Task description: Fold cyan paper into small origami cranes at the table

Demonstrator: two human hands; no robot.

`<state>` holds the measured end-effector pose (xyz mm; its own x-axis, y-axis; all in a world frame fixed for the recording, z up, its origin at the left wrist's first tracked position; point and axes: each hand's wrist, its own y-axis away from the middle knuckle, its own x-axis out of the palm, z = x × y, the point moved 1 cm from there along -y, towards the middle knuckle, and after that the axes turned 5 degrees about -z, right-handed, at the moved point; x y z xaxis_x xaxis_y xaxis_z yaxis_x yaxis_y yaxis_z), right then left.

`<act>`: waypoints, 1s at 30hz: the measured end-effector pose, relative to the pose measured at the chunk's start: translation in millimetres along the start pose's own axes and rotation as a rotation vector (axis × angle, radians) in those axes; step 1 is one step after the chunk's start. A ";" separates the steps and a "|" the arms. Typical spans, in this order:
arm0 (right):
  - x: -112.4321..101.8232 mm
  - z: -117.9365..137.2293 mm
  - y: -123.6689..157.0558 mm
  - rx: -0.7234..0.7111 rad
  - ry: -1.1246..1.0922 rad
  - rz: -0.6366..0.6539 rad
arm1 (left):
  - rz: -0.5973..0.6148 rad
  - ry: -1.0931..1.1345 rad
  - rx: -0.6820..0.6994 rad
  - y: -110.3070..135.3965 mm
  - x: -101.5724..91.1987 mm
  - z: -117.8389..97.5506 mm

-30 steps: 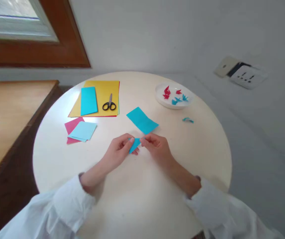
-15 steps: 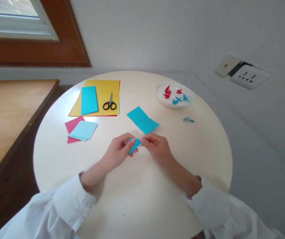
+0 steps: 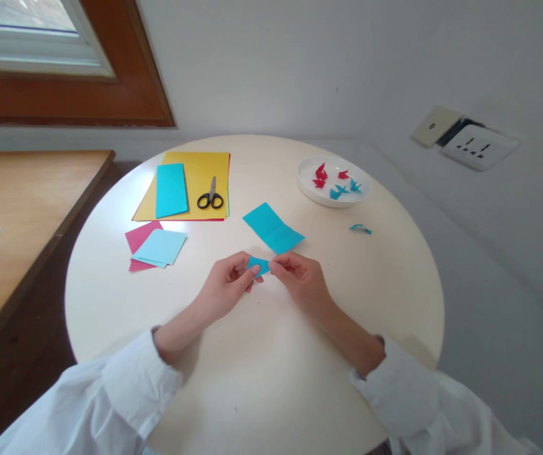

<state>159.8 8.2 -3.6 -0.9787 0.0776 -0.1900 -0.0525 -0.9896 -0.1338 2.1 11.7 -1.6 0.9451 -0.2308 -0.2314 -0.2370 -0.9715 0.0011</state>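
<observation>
Between my two hands is a small folded piece of blue paper [image 3: 258,265], held a little above the table. My left hand [image 3: 228,279] pinches it from the left, with the thumb on top and fingers beneath. At its right corner, my right hand [image 3: 299,277] grips with thumb and forefinger pressed together. Just beyond my hands lies a larger blue sheet [image 3: 274,227], flat with a faint crease. The fingers partly cover the folded paper, so its full shape is hidden.
A white dish [image 3: 305,193] with several red and blue folded paper figures stands at the back right, a blue paper strip [image 3: 361,229] before it. Black-handled scissors [image 3: 210,200] and a blue card [image 3: 171,189] lie on yellow sheets [image 3: 205,165]. Pale blue squares [image 3: 162,246] overlap pink ones [image 3: 141,237].
The folded blue paper has turned in my fingers: its pointed lower end no longer shows, and it now looks shorter and wider. Both hands stay in nearly the same place.
</observation>
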 end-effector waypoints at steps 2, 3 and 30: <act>-0.3 1.1 0.1 -0.014 0.019 0.007 | 0.003 -0.001 0.005 0.1 0.0 0.1; -0.5 1.5 0.1 -0.021 0.030 0.010 | 0.002 0.002 0.008 0.2 0.0 0.4; -1.3 -6.6 -3.1 0.041 -0.091 -0.068 | -0.017 0.015 -0.064 0.5 -0.8 -7.2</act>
<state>162.5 12.0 -9.3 -0.9865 0.1350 -0.0924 -0.1254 -0.9867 -0.1033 2.8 11.0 5.6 0.9523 -0.2147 -0.2168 -0.2066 -0.9766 0.0594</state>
